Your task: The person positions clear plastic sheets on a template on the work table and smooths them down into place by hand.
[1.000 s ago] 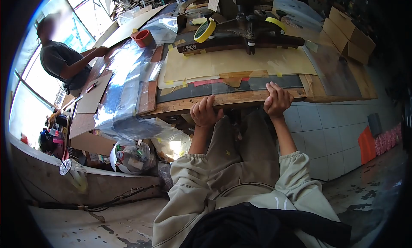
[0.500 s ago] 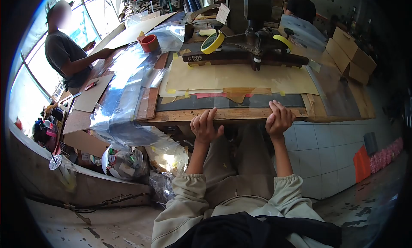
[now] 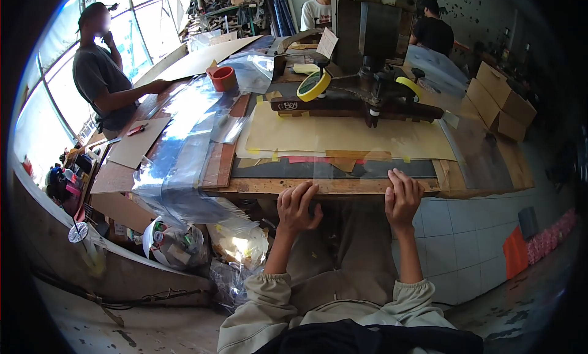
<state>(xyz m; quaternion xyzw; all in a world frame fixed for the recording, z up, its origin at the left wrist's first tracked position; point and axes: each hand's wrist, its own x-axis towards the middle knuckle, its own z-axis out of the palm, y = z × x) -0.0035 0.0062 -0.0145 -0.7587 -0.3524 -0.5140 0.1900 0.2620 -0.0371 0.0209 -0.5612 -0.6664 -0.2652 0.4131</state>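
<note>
My left hand (image 3: 298,207) rests with loosely bent fingers on the front wooden edge (image 3: 269,186) of the work table, its thumb apart and nothing in it. To the right, my right hand (image 3: 402,199) touches the same edge, fingers slightly spread and also holding nothing. Just beyond my fingertips lies a dark grey strip (image 3: 263,171). Large tan sheets (image 3: 288,135) with bits of yellow tape lie behind it. Over their far part stands a press machine with a dark crossbar (image 3: 361,109). A roll of yellow tape (image 3: 313,86) hangs on its left side.
Clear plastic sheeting (image 3: 174,127) drapes over the table's left side, near a red tape roll (image 3: 222,79). A cutter (image 3: 137,129) lies on a grey board (image 3: 144,147). One person (image 3: 104,72) stands at left; others are behind. A cardboard box (image 3: 499,100) sits at right.
My view has tilted upward, so the table appears lower. Both hands stay at the edge, with the right fingers shifted slightly. The person at left has raised a hand towards the face.
</note>
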